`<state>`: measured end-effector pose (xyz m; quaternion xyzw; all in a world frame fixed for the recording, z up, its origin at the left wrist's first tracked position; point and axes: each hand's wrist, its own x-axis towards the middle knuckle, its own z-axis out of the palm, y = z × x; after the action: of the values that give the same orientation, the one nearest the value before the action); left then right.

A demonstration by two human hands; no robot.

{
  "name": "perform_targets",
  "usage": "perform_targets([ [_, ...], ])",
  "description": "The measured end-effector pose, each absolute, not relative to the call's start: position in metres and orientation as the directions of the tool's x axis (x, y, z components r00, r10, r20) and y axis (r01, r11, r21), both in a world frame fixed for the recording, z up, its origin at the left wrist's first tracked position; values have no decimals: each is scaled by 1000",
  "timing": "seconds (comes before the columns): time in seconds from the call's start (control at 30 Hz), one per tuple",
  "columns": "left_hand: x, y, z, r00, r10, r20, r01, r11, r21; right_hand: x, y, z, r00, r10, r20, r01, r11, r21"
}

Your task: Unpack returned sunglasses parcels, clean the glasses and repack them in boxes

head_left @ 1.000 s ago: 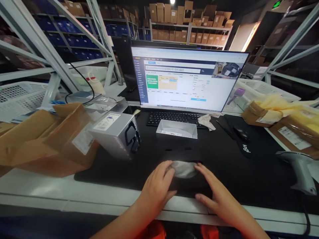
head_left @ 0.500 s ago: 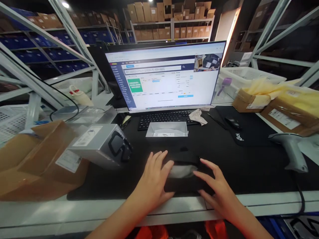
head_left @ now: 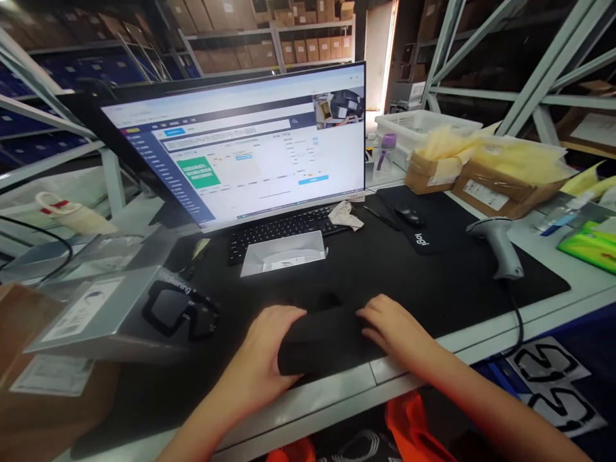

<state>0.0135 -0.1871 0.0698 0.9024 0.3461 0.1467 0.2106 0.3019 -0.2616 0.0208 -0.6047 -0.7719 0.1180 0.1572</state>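
Observation:
A black case (head_left: 325,346), dark against the black desk mat (head_left: 433,289), lies near the desk's front edge between my two hands. My left hand (head_left: 260,359) wraps round its left end, thumb on the near side and fingers over the far side. At the right end, the fingers of my right hand (head_left: 394,327) are bent and rest on the case. The case looks closed, and no pale inside shows. Just beyond it stands a shallow white box part (head_left: 283,255) with something pale in it. To the left, a silver box (head_left: 120,314) with a black frame print sits tilted on a cardboard box (head_left: 72,410).
A monitor (head_left: 255,154) and keyboard (head_left: 283,228) stand behind, with a crumpled tissue (head_left: 345,215) on the keyboard's right end. Rightward are a mouse (head_left: 409,216), a grey barcode scanner (head_left: 500,247) and cardboard boxes (head_left: 491,189) with yellow packaging.
The pale grey content between my hands is now covered by black. Both hands have closed in on the case's ends. The view has turned to the right.

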Motion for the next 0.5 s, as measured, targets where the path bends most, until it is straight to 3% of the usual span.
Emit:
perform_targets([
  [0.17,10,-186,68,706,698,118,574,-662,482,301,-257,24,-327,938,111,907,345,-243],
  [0.33,10,-187,71,698,706,119,585,-658,473,305,-251,28,-415,851,322,881,465,-93],
  [0.4,9,-188,73,685,719,120,594,-645,481,305,-248,31,-424,864,273,880,464,-102],
  [0.5,10,-187,74,687,716,122,594,-650,474,308,-247,34,-354,931,91,915,365,-170],
])
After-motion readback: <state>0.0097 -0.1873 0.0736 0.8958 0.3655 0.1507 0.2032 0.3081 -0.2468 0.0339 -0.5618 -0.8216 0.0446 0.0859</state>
